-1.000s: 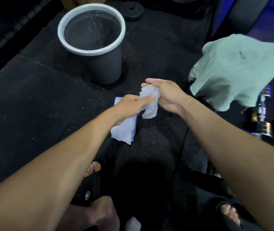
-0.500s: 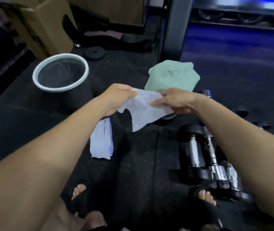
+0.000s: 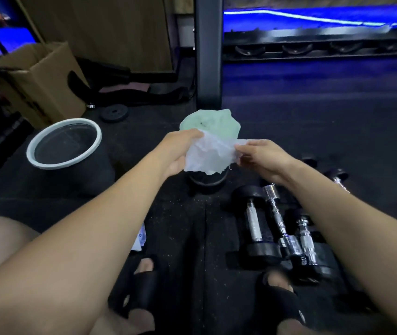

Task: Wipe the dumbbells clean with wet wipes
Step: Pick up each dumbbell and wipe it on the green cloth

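A white wet wipe is stretched between both hands above the black gym floor. My left hand grips its left edge and my right hand pinches its right edge. Several dumbbells with black ends and chrome handles lie side by side on the floor below my right forearm. The wet-wipe pack peeks out from under my left forearm, mostly hidden.
A grey bin with a white rim stands at the left. A green cloth drapes over a dark object behind the wipe. A cardboard box, a weight plate and a black upright post stand farther back. My sandalled feet are below.
The view has tilted up and right, bringing the dumbbells into view. My hands pulled the wipe from a crumpled bunch into an open sheet and keep holding it spread.
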